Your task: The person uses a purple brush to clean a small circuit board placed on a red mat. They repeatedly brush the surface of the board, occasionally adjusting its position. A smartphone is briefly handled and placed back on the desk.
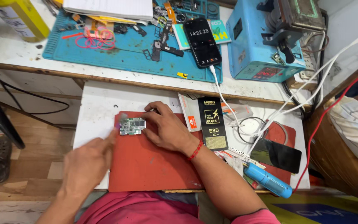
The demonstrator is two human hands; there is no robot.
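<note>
My right hand (167, 128) lies palm down on the red mat (146, 166), its fingertips pressing the right edge of a small green circuit board (132, 125) that sits flat near the mat's upper left corner. My left hand (88, 162) comes in from seven o'clock of the board, loosely curled with the index finger stretched toward the board's left edge; its tip is blurred, so I cannot tell whether it touches. At three o'clock of the board lies a black packet (213, 123). At one o'clock a black phone (202, 42) rests on the blue work mat (121, 54). A blue tool (268, 180) lies at four o'clock.
</note>
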